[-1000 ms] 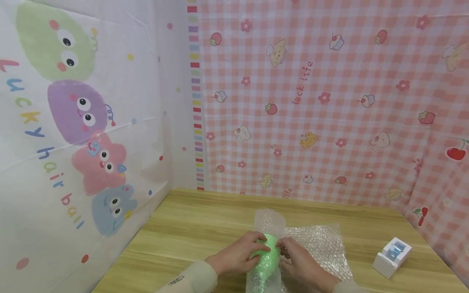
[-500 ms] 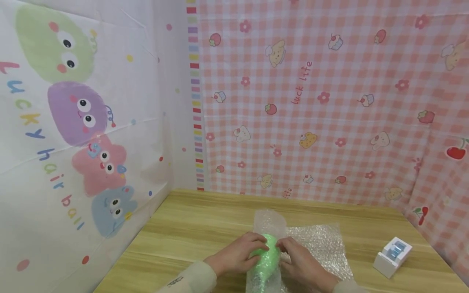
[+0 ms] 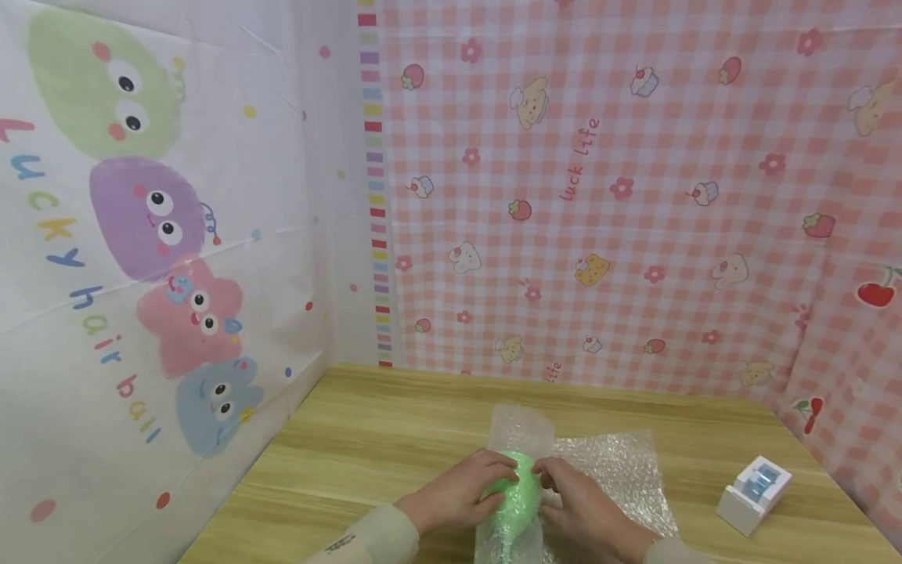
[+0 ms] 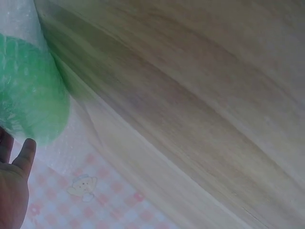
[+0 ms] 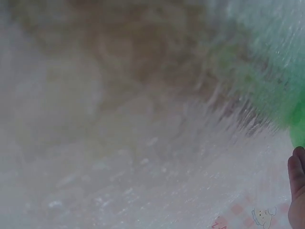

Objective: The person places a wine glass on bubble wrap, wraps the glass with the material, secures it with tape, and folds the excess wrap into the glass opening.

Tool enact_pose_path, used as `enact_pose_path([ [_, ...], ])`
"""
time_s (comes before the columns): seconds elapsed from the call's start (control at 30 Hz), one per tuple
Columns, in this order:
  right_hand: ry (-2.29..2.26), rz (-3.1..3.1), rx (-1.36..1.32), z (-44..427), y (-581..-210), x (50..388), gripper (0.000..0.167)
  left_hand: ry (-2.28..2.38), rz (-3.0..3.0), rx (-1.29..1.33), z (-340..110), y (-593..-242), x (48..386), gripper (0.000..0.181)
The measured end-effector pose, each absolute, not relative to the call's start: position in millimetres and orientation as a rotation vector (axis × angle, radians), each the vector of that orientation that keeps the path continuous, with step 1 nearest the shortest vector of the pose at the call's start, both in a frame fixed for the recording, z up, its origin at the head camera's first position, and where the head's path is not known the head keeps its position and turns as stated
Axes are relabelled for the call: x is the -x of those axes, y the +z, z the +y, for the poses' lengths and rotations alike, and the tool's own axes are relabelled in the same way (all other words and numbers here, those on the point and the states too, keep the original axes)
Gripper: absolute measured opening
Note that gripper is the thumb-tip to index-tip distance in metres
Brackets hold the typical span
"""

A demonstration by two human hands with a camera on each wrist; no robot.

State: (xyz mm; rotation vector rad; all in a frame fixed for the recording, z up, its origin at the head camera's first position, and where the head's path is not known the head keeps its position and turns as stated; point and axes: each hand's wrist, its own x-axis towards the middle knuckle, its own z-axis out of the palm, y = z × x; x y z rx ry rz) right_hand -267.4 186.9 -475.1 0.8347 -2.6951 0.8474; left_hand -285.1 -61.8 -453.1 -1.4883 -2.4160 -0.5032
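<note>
A rounded bright green object (image 3: 520, 495) lies inside a roll of clear bubble wrap (image 3: 523, 427) at the table's front. My left hand (image 3: 461, 492) curves over the roll's left side, its fingers and thumb on the wrap. From the right, my right hand (image 3: 588, 505) holds the wrap's side with bent fingers. In the left wrist view the wrapped green object (image 4: 33, 90) is beside the left hand (image 4: 13, 186). The right wrist view shows the right hand (image 5: 298, 188) by the green object (image 5: 299, 125).
A loose sheet of bubble wrap (image 3: 620, 470) spreads flat to the right of the roll. Farther right on the wooden table (image 3: 380, 423) stands a white tape dispenser (image 3: 752, 495) with blue inside. Printed cloths hang behind and at the left.
The wrapped roll and both hands have shifted very slightly to the right. The hands keep their hold, and the dispenser stays in place.
</note>
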Motion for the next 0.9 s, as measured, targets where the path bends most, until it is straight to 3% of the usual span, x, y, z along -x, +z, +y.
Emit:
enact_pose_path([
  [0.33, 0.687, -2.512, -0.965, 186.8, -479.8, 267.3, 0.038, -0.489, -2.462, 1.491, -61.2, -448.7, 283.7, 0.027],
  [0.9, 0.819, -2.641, -0.861, 195.2, -478.3, 264.5, 0.032, -0.428, -2.477, 1.475, -50.8, -451.7, 282.5, 0.030],
])
